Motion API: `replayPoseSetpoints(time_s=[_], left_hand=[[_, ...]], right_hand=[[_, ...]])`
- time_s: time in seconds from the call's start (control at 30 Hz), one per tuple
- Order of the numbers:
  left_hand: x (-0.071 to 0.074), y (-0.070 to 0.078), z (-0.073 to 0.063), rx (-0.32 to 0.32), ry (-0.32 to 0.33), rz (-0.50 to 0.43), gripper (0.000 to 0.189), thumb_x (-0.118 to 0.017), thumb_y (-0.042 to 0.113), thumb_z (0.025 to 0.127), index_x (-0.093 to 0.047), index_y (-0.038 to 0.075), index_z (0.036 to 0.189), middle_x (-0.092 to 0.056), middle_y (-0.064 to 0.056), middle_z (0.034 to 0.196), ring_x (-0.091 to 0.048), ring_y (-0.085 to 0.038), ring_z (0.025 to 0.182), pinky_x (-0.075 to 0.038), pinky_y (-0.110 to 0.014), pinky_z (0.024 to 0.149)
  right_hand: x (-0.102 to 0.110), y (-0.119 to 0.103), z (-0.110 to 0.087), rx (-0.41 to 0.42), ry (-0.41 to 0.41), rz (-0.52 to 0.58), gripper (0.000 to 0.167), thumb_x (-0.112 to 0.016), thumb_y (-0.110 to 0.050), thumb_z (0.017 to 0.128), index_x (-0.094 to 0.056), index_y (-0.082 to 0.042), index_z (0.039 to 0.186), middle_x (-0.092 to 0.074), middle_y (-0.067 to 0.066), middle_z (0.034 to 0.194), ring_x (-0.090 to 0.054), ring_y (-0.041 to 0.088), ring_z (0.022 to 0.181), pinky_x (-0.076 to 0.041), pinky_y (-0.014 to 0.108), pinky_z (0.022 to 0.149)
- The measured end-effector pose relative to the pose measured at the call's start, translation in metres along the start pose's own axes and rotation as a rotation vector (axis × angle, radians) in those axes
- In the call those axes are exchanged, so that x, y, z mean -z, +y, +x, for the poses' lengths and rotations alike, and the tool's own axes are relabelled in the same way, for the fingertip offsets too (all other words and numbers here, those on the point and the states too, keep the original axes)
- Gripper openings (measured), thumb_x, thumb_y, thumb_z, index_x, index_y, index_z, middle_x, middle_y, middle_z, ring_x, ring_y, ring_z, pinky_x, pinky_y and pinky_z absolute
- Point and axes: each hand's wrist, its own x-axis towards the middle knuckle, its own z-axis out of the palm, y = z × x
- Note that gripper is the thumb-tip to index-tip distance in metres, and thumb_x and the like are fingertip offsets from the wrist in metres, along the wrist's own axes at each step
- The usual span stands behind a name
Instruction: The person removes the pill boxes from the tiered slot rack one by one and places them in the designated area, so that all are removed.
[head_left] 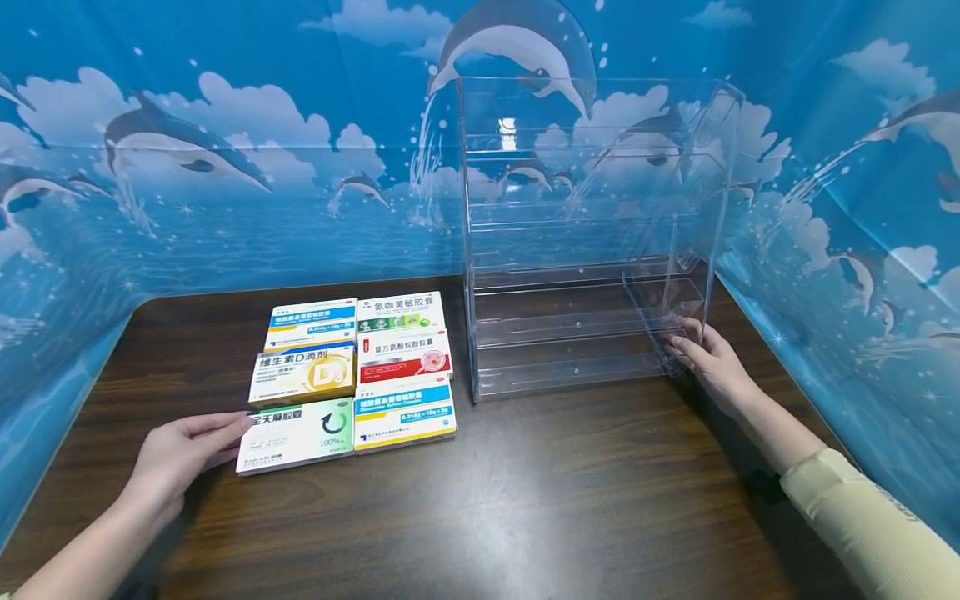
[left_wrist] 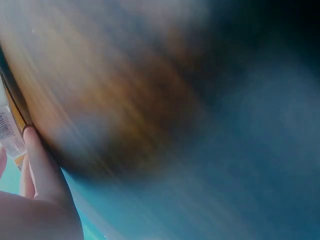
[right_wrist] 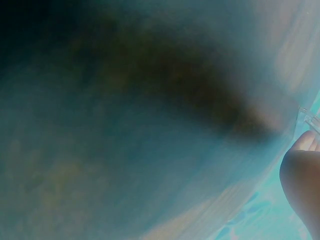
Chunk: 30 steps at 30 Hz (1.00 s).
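On the table at the left lie several medicine boxes in two columns. My left hand (head_left: pixel 176 454) is at the left end of the nearest left box, a white and green medicine box (head_left: pixel 300 437), and pinches its corner. In the left wrist view the fingers (left_wrist: pixel 42 165) reach a box end with a barcode (left_wrist: pixel 7 127). To the right stands a clear acrylic display rack (head_left: pixel 570 325) with stepped tiers. My right hand (head_left: pixel 708 362) grips its lower right front corner, its far fingers partly behind the clear panel. The right wrist view is mostly blurred; only a clear edge (right_wrist: pixel 309 119) shows beside the hand.
Above the green box lies a yellow vitamin D box (head_left: pixel 303 375), with a blue and white box (head_left: pixel 311 325) behind it. The second column holds a red and white box (head_left: pixel 405 358) between two others. Blue dolphin-print cloth (head_left: pixel 225 225) hangs behind the dark wooden table (head_left: pixel 570 500).
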Motion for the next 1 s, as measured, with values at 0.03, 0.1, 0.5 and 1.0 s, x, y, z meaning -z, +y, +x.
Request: replayPoseSetpoints(time_s=[0.03,0.1,0.5,1.0], left_hand=[[-0.001,0.000,0.000,-0.010,0.019,0.026,0.071,-0.070,0.041,0.103,-0.054,-0.012,0.148,-0.074,-0.022,0.129,-0.064,0.014,0.075,-0.064,-0.020,0.071],[-0.002,0.000,0.000,-0.024,0.044,0.054,0.068,-0.070,0.040,0.103,-0.057,-0.012,0.145,-0.063,-0.031,0.143,-0.062,0.016,0.074,-0.064,-0.020,0.070],[0.001,-0.003,-0.004,-0.039,0.072,0.131,0.071,-0.076,0.044,0.098,-0.062,-0.010,0.141,-0.078,-0.020,0.122,-0.060,0.018,0.073,-0.058,-0.012,0.063],[-0.003,-0.006,-0.017,-0.055,0.063,0.164,0.081,-0.087,0.041,0.090,-0.057,-0.012,0.144,-0.081,-0.017,0.115,-0.065,0.014,0.075,-0.052,-0.008,0.062]], right_hand=[[0.000,0.000,0.000,-0.004,0.000,0.000,0.025,-0.048,-0.004,0.112,-0.058,-0.016,0.131,-0.069,-0.017,0.126,-0.066,-0.007,0.118,-0.053,0.008,0.099],[0.000,-0.001,0.000,-0.012,-0.001,0.002,0.024,-0.049,-0.004,0.112,-0.058,-0.015,0.131,-0.069,-0.018,0.126,-0.065,-0.007,0.118,-0.053,0.008,0.099],[-0.001,-0.001,0.000,-0.005,-0.006,0.001,0.027,-0.048,-0.003,0.112,-0.059,-0.019,0.131,-0.067,-0.018,0.128,-0.065,-0.007,0.118,-0.053,0.008,0.099],[-0.002,-0.001,-0.001,-0.007,-0.011,0.020,0.025,-0.048,-0.004,0.112,-0.056,-0.018,0.132,-0.069,-0.020,0.127,-0.065,-0.008,0.118,-0.053,0.007,0.099]])
